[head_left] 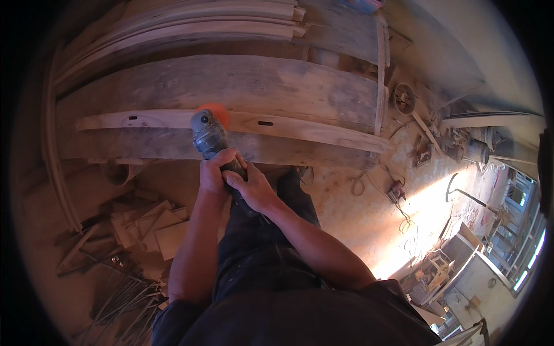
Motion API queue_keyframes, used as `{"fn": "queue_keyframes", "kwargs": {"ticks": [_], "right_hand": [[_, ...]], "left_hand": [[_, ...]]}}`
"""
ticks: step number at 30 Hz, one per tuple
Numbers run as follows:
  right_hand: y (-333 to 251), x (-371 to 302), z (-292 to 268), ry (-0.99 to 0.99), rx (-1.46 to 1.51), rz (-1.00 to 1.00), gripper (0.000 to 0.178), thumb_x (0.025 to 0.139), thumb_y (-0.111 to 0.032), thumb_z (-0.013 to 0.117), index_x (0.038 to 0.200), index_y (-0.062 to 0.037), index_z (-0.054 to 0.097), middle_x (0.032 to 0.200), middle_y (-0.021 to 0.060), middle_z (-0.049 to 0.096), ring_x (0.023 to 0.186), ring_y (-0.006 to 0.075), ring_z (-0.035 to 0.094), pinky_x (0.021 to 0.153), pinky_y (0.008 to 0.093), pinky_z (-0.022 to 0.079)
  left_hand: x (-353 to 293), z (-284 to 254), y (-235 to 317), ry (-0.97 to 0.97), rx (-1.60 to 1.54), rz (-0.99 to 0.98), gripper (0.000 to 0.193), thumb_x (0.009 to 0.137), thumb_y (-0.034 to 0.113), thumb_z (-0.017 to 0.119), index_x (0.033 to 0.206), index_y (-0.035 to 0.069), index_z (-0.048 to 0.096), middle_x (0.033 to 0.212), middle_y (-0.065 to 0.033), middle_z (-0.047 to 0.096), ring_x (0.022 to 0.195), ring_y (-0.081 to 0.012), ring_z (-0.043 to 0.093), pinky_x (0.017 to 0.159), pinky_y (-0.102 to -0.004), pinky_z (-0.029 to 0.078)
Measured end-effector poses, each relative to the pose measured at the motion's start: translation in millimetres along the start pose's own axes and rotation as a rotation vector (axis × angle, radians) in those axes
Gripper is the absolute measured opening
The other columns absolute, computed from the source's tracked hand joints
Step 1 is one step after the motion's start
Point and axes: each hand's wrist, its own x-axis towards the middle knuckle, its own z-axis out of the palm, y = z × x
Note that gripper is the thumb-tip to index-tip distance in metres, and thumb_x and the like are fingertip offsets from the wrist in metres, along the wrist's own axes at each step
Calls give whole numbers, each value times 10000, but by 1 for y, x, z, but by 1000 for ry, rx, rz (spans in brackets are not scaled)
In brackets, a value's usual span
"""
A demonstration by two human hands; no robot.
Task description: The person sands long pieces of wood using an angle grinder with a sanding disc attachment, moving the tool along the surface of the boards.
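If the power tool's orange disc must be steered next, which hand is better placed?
Probably the left hand: it grips the power tool nearer the orange disc, while the right hand holds farther back.

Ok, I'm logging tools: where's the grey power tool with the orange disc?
Left of centre in the head view: both hands hold the grey power tool over the long, pale, slotted wooden board.
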Motion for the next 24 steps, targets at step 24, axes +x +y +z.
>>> {"fn": "queue_keyframes", "kwargs": {"ticks": [24], "right_hand": [[138,-172,-232,512,503,-12,437,968,-343,656,1234,2,623,989,94,695,877,156,664,765,331,539]], "left_hand": [[-21,233,-239,-336,582,-119,150,782,105,783,847,-6,706,775,-91,703,660,-206,667,658,-350,547]]}}
